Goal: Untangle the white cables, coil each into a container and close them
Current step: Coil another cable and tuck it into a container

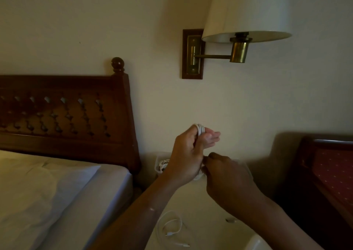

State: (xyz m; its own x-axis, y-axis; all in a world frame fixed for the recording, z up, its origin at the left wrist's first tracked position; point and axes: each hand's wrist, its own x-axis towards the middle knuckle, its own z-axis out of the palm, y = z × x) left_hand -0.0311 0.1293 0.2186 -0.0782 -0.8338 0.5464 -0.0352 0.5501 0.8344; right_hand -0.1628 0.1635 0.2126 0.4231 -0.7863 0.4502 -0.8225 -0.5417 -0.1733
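White cable one (200,129): sitting wound in tight loops round the left hand (187,154). White cable two (172,228): lying loosely curled on the tabletop (210,202). White cable three (163,164): resting bundled inside the clear container (157,170).

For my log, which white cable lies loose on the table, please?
The thin white cable nearest the camera; the others are wound round the left hand or lie in the clear plastic container.
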